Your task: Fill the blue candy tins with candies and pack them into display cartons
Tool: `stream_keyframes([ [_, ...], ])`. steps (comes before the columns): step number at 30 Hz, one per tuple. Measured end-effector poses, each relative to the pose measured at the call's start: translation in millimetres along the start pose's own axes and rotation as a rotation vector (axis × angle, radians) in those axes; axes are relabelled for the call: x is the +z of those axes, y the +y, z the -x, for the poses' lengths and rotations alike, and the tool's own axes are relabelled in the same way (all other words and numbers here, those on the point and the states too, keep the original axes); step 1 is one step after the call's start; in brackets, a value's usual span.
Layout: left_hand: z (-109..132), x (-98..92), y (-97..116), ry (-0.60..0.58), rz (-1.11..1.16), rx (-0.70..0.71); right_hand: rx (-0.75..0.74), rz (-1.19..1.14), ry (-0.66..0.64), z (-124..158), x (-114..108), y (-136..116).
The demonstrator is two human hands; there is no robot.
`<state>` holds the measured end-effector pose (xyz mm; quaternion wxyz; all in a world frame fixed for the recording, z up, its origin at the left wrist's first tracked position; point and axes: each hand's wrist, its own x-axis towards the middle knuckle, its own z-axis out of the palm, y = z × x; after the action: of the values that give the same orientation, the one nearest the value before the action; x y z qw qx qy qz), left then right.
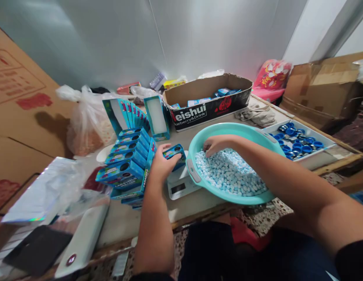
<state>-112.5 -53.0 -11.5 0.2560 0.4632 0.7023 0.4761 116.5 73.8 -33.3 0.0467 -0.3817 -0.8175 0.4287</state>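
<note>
Left hand (166, 158) half-closed around 1 small box (176, 150); right hand (218, 145) curled in pellets (228, 171), catch unclear. I judge: stacked boxes (123, 171) grouped, plenty of pellets left.

I note one cam, worn on person's head, facing fwd & down. Close range, wide view: lap (210, 249) at btm, left hand (162, 163) & right hand (219, 145) approx. centre, tabletop (123, 226) seen obliquely, grey wall (111, 43) at top.
</note>
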Motion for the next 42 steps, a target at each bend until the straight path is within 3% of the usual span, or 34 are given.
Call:
stream_keyframes([
  [6,12,3.3,11,0.144,0.144,0.266,-0.023,0.171,0.046,9,-1,-10],
  [11,16,5.2,15,0.285,0.18,0.343,-0.006,0.226,0.103,15,-5,-13],
  [16,9,5.6,11,0.353,0.283,0.401,0.053,0.272,0.181,20,-14,-14],
  [30,14,3.5,15,0.365,0.246,0.39,0.007,0.449,0.237,20,-25,-14],
  [32,15,-0.2,14,0.288,0.11,0.325,0.004,0.475,0.248,21,-25,-16],
  [36,15,-4.3,8,-0.008,-0.273,0.083,0.02,0.512,0.162,26,-26,-23],
  [38,14,-1.0,5,0.004,-0.332,0.048,0.04,0.521,0.112,27,-25,-23],
  [40,13,4.1,2,0.135,-0.266,0.146,0.059,0.518,0.076,26,-23,-21],
  [42,14,7.3,1,0.213,-0.235,0.378,0.082,0.517,0.032,22,-20,-16],
])
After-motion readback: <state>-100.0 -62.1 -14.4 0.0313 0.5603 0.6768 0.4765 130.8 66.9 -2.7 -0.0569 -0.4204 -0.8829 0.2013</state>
